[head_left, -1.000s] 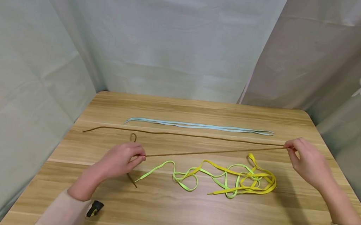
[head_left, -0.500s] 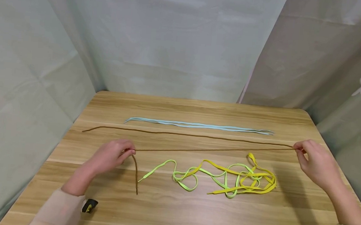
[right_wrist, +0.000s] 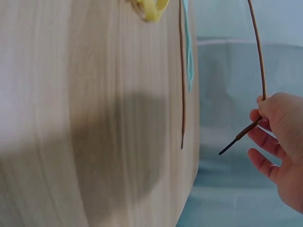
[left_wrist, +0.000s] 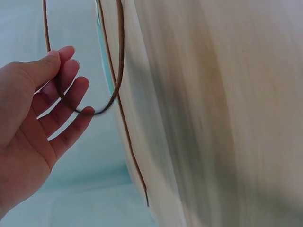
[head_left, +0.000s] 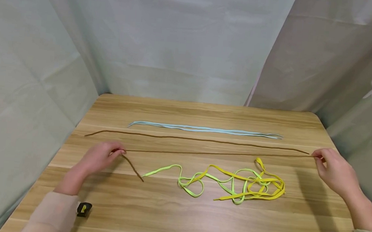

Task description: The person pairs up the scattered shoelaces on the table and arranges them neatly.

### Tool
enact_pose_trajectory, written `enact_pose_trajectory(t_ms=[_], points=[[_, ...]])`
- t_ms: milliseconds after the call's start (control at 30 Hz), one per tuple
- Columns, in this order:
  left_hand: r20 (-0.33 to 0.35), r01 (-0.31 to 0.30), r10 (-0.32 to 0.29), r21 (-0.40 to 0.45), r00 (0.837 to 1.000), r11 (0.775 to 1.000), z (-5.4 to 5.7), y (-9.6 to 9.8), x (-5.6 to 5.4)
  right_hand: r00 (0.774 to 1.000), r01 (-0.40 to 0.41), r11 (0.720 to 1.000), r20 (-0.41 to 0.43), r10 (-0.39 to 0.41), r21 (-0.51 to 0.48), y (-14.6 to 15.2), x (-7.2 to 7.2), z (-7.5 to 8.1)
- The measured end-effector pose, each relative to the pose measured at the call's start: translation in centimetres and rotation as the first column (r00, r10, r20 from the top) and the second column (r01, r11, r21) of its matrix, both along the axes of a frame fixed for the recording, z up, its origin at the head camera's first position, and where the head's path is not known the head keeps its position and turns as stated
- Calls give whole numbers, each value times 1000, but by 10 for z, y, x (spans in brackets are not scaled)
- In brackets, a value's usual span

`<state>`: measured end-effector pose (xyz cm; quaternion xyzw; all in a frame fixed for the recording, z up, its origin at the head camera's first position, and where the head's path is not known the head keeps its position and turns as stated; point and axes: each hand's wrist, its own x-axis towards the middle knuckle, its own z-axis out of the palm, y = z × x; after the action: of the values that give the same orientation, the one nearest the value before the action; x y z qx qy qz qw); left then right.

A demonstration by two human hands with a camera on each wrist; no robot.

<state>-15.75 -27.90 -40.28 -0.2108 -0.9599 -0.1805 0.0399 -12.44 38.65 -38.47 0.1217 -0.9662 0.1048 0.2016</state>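
A thin, round brown lace (head_left: 219,154) stretches nearly straight above the wooden table (head_left: 178,217). At its nine o'clock the left hand (head_left: 100,157) pinches it, a loose tail (head_left: 132,167) dropping toward five; at three o'clock the right hand (head_left: 337,173) pinches near its dark, slim tip (right_wrist: 227,147).

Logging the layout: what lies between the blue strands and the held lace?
In the head view, another brown lace lies between the blue strands and the held lace.
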Motion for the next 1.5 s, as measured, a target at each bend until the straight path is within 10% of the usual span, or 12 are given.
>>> enact_pose_trajectory(t_ms=[500, 1000, 1500], points=[[77, -94, 93, 7, 993, 996, 2, -42, -12, 996, 61, 998, 73, -60, 1, 25, -7, -13], [-38, -207, 206, -18, 978, 978, -1, -75, -40, 983, 106, 994, 149, -104, -6, 37, -16, -25], [45, -329, 331, -54, 943, 943, -5, -75, -56, 981, 72, 997, 177, -76, 28, 34, -43, -35]])
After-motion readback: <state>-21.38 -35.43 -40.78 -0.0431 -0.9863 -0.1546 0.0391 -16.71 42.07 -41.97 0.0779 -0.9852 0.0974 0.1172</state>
